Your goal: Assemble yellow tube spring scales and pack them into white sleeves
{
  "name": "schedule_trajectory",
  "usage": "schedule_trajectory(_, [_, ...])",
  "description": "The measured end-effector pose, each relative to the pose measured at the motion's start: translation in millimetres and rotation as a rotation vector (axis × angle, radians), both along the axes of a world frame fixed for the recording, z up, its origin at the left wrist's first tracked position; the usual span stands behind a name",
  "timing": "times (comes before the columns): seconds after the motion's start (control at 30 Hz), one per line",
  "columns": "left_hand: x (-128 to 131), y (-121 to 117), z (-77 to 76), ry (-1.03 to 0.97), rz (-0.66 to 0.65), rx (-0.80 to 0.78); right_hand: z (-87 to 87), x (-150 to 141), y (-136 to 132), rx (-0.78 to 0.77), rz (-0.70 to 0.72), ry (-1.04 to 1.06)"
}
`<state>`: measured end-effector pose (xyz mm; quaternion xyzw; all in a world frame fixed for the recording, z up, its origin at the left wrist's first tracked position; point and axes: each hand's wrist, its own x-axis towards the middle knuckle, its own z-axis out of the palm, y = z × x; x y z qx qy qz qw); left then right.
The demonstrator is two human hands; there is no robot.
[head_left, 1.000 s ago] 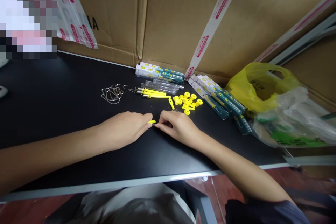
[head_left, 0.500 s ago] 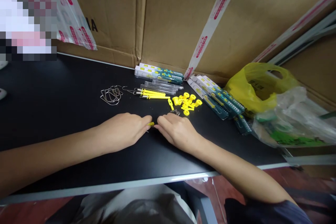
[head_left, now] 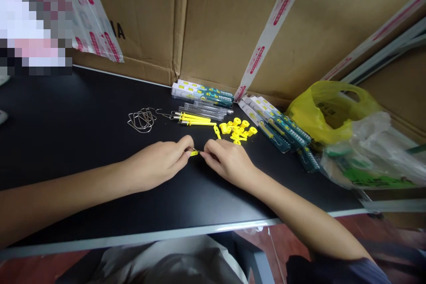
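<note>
My left hand [head_left: 168, 159] is closed in a pinch on a small yellow plastic piece [head_left: 194, 153], whose end sticks out past the fingertips. Just to its right, my right hand [head_left: 229, 156] pinches a thin metal wire [head_left: 199, 151] that runs across to the yellow piece; its far end is hidden by the fingers. Both hands are low over the black table. Beyond them lie loose yellow plastic parts [head_left: 237, 128], yellow rods with metal springs and hooks [head_left: 196, 120], and clear plastic tubes [head_left: 206, 110]. Bent metal hooks [head_left: 141, 120] sit in a heap to the left.
Printed spring scale boxes [head_left: 203, 93] lie against the cardboard wall [head_left: 216, 22], with more boxes [head_left: 269, 122] fanned out to the right. A yellow plastic bag [head_left: 302, 111] and a clear bag [head_left: 369, 151] stand at the table's right end. The table's pale front edge [head_left: 146, 238] is near me.
Both hands have risen slightly away from me. More of the yellow piece shows below my left fingertips, and a slightly wider gap separates the hands.
</note>
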<state>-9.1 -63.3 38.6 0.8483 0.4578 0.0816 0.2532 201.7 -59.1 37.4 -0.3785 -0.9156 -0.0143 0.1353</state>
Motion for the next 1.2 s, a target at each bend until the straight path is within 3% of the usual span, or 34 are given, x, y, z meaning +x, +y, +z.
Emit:
schedule_trajectory(0.13, [2,2,-6.5,-0.236,0.028,-0.03,-0.2,0,-1,0.14,-0.001,-0.033])
schedule_trajectory(0.27, [3,1,-11.8,-0.382,0.031,-0.083,-0.3,2,0,0.152,0.009,-0.054])
schedule_trajectory(0.47, [2,2,-14.9,-0.281,0.025,0.029,-0.3,4,0,0.055,0.075,0.006])
schedule_trajectory(0.73, [-1,9,-12.0,-0.312,-0.051,0.02,-4.6,3,6,-0.364,0.017,0.399])
schedule_trajectory(0.97, [-2,9,-9.2,-0.306,-0.09,-0.052,-4.5,3,9,-0.732,0.013,0.597])
schedule_trajectory(1.2, [2,4,-6.9,-0.306,0.025,-0.079,-3.6,5,12,-0.882,-0.015,0.631])
